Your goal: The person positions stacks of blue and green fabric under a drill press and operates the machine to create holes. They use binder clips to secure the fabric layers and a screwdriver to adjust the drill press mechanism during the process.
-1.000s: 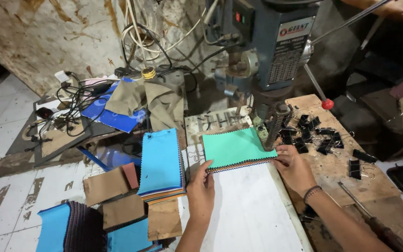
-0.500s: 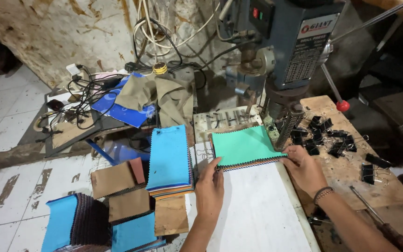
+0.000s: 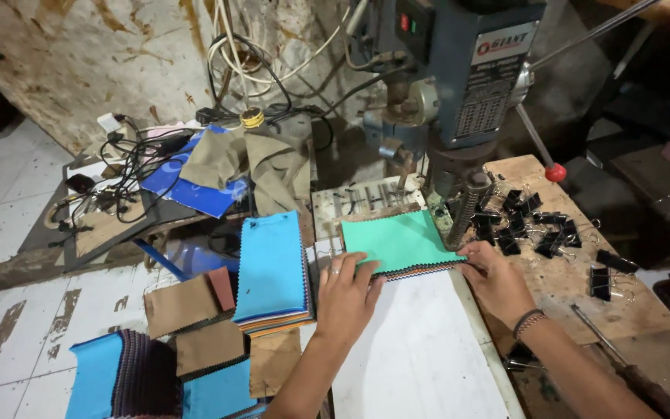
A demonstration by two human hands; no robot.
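A stack of fabric swatches with a teal top sheet lies on the white table under a blue drill press. My left hand presses flat on the stack's near left corner. My right hand grips its right edge, close to the drill's spring column. A second swatch stack with a blue top sits just left of my left hand.
Several black binder clips lie scattered on a wooden board at the right. Brown and blue swatch piles lie at the lower left. Tangled cables and khaki cloth sit behind. A screwdriver lies near my right forearm.
The view has shifted closer and slightly down. Both hands stay on the teal-topped stack, which has slid a little toward the drill column.
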